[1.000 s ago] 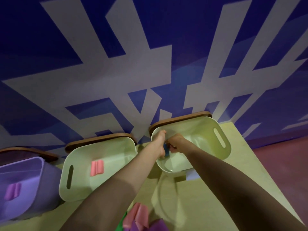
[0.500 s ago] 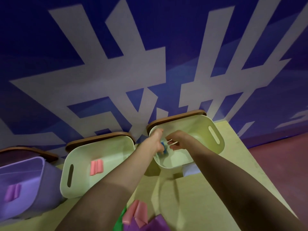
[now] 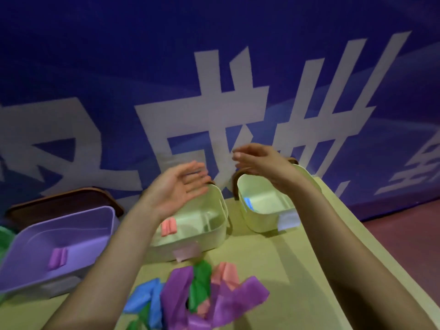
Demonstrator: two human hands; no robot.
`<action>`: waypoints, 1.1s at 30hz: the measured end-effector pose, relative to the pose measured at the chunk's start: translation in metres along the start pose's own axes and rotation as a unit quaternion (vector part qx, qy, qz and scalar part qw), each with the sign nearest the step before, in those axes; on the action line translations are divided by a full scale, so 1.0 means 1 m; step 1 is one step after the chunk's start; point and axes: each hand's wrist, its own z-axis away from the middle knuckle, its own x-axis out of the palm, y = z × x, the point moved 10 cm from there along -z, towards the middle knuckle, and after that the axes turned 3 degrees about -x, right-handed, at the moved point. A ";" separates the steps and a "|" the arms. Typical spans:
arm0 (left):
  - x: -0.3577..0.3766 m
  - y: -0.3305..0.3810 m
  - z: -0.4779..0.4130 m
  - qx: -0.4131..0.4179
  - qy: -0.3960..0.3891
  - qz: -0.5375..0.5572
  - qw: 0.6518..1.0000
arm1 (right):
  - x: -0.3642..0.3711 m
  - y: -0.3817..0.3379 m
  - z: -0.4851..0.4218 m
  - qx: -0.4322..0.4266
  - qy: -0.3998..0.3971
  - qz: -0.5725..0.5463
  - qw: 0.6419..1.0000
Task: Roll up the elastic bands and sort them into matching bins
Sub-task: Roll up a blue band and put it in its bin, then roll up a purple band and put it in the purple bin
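Observation:
A rolled blue band (image 3: 248, 202) lies in the right pale-green bin (image 3: 262, 221). A rolled pink band (image 3: 168, 227) sits in the middle pale-green bin (image 3: 209, 236), and a rolled purple band (image 3: 57, 257) in the purple bin (image 3: 28, 277) at the left. Loose bands in purple (image 3: 238, 298), blue (image 3: 145, 298), green (image 3: 201, 287) and pink (image 3: 226, 273) are heaped on the table's near side. My left hand (image 3: 177, 186) hovers above the middle bin, palm up, fingers straight and holding nothing. My right hand (image 3: 258, 160) hangs over the right bin, fingers relaxed and empty.
The yellow-green table (image 3: 297, 270) ends at a right edge with red floor (image 3: 404, 239) beyond. A dark blue wall with large white characters (image 3: 214, 103) stands right behind the bins. Brown lids (image 3: 62, 201) lean behind the bins. A green thing (image 3: 4, 236) shows at the far left.
Both hands have come up out of the right bin and opened, leaving the blue roll inside it. The view has tilted down and shows the pile of loose bands.

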 end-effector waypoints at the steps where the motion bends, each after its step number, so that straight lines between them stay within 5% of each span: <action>1: -0.018 0.012 0.023 0.034 0.001 0.012 0.999 | 0.019 -0.020 0.015 -0.031 -0.001 -0.014 0.999; 9: -0.162 0.035 0.162 0.220 0.065 0.001 0.973 | 0.170 -0.071 0.106 -0.206 0.074 -0.044 0.975; 15: -0.264 -0.069 0.159 0.154 0.098 -0.075 0.980 | 0.271 0.032 0.111 -0.151 0.010 -0.011 0.988; 20: -0.305 -0.166 0.135 0.075 0.037 -0.229 0.970 | 0.340 0.117 0.123 -0.118 -0.111 0.075 0.984; 26: -0.318 -0.241 0.128 0.054 -0.067 -0.403 0.911 | 0.395 0.191 0.162 -0.094 -0.315 0.295 0.897; 30: -0.314 -0.238 0.130 0.121 -0.038 -0.473 0.872 | 0.396 0.192 0.170 -0.138 -0.278 0.378 0.872; 33: -0.304 -0.219 0.142 0.178 -0.014 -0.410 0.894 | 0.387 0.172 0.174 -0.179 -0.220 0.380 0.881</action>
